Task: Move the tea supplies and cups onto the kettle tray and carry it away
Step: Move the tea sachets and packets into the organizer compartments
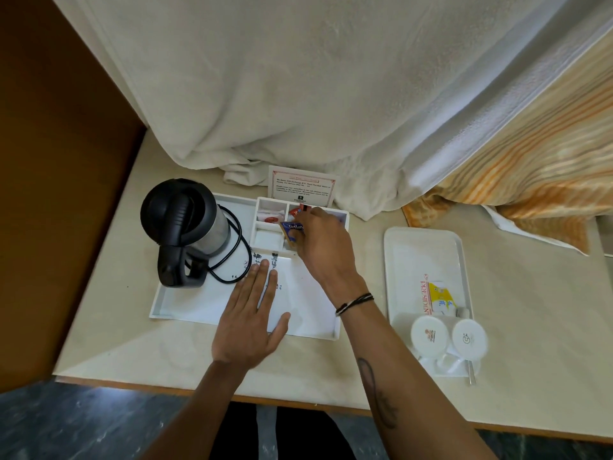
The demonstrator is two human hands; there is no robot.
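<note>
A white kettle tray [185,310] lies on the beige table, with a black and steel kettle [185,224] and its coiled cord on its left part. At its far right sits a white divided organiser [268,239] with sachets. My right hand [323,247] is over the organiser, shut on tea packets [293,229], one blue, one red. My left hand [252,313] rests flat and open on the tray's front. To the right, a second white tray [421,257] holds two upturned white cups [447,336], a yellow sachet [439,293] and a spoon [471,373].
A white towel [298,94] hangs down over the table's back edge, with an orange striped cloth [530,161] at the right. A printed card [302,187] stands behind the organiser. A brown wall panel [59,161] borders the table on the left. The table's front edge runs below my arms.
</note>
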